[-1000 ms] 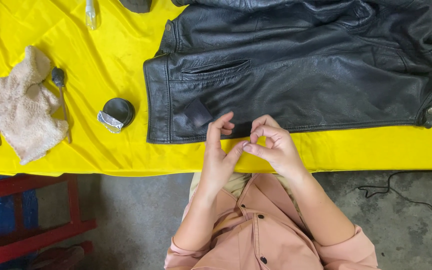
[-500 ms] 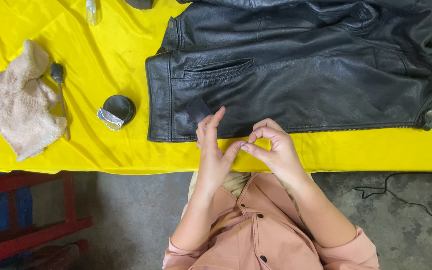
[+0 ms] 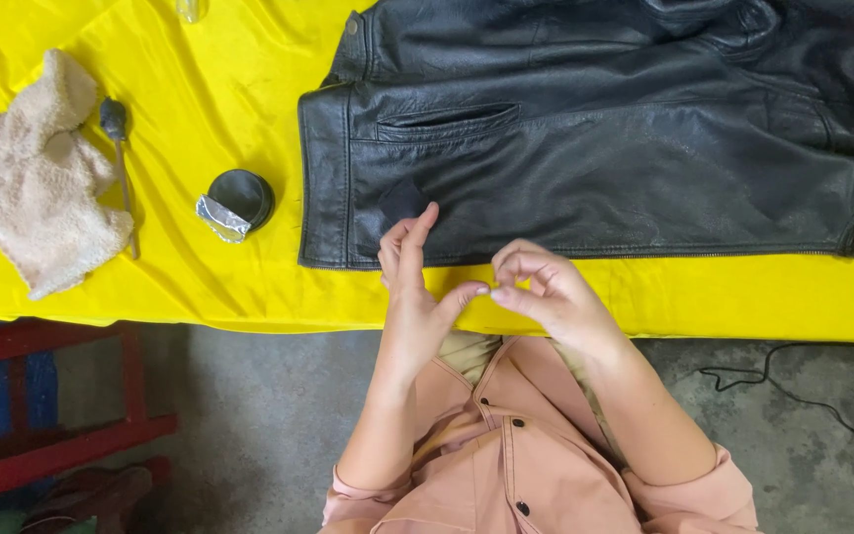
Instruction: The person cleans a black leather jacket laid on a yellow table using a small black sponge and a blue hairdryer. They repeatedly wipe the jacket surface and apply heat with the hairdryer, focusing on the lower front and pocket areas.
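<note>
Fingertips meet in front of me: my left hand [image 3: 415, 297] stands with its fingers raised and loosely spread, thumb stretched toward my right hand [image 3: 551, 292], whose fingers curl inward to pinch at that thumb tip. Whether anything tiny sits between them I cannot tell; neither hand grips anything I can make out. Both hover at the near edge of the worktop [image 3: 200, 287], which is draped in bright yellow cloth.

Just beyond my left fingertips lies the black leather jacket [image 3: 595, 148], spread flat with its hem running along the worktop's near side. A small dark square patch [image 3: 403, 201] rests on the leather right above my raised fingers, below a slit pocket [image 3: 447, 123].

Left of the jacket, apart from it, sits a small round dark tin [image 3: 240, 197] with a bit of crumpled foil [image 3: 216, 216] against it. Further left lies a fluffy cream cloth [image 3: 37, 178], with a thin dauber [image 3: 119, 148] lying beside it. My pink shirt sleeves [image 3: 684, 494] show below.
</note>
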